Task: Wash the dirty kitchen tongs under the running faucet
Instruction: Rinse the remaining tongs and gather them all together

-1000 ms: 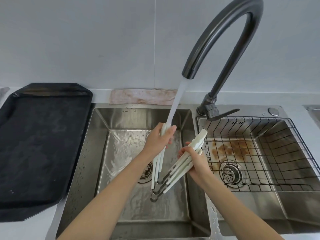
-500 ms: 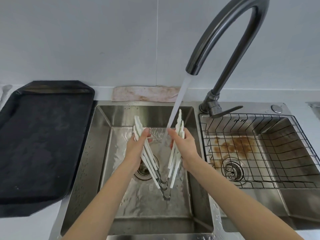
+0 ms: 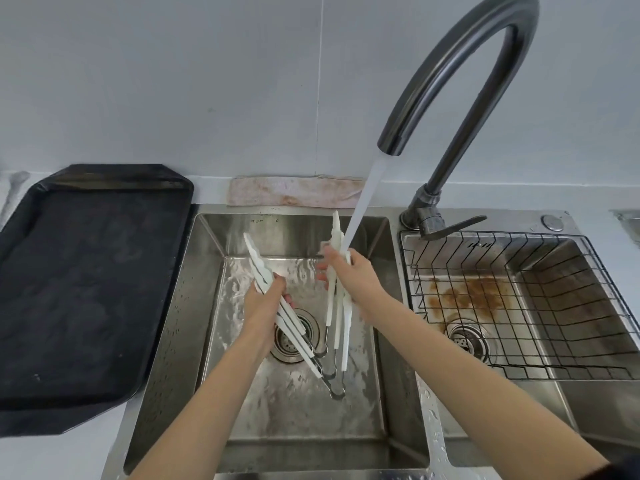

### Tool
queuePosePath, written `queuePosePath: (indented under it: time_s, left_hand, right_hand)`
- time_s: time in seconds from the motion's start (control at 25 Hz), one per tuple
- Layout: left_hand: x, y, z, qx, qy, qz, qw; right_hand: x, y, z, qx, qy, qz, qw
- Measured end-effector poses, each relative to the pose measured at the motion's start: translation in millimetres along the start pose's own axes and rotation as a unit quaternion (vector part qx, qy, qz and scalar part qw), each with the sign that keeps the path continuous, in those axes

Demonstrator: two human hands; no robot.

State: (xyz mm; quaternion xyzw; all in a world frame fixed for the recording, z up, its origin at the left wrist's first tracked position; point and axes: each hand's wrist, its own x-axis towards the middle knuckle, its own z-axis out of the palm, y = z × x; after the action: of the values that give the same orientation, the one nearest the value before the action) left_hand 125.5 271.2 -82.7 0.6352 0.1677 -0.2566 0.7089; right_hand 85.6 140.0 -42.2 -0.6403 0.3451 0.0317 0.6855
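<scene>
Head view: two hands spread tongs (image 3: 335, 308) under faucet (image 3: 460, 74).

White tongs (image 3: 337, 306) with bare grey metal at the hinge ends. Dark gunmetal faucet (image 3: 485, 64), its water (image 3: 360, 202) pale white. Steel-grey sink (image 3: 207, 306) — the right basin (image 3: 467, 292) stained rusty brown beneath a black wire rack (image 3: 588, 306). Black tray (image 3: 86, 289); a pinkish cloth (image 3: 294, 197) blotched brown.
</scene>
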Motion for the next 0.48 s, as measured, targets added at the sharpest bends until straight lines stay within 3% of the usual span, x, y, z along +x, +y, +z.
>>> queuePosePath:
  time_s: [0.12,0.32,0.48]
  left_hand:
    - [1,8,8,0.021,0.010,0.018,1.000]
    - [2,15,11,0.045,-0.007,0.014,0.999]
    - [0,17,16,0.045,-0.003,0.003,0.999]
  right_hand:
    - [0,-3,-25,-0.044,0.045,-0.018,0.998]
    - [15,-8,-94,0.072,0.294,-0.025,0.953]
    - [31,-19,-125,0.027,0.354,-0.043,0.934]
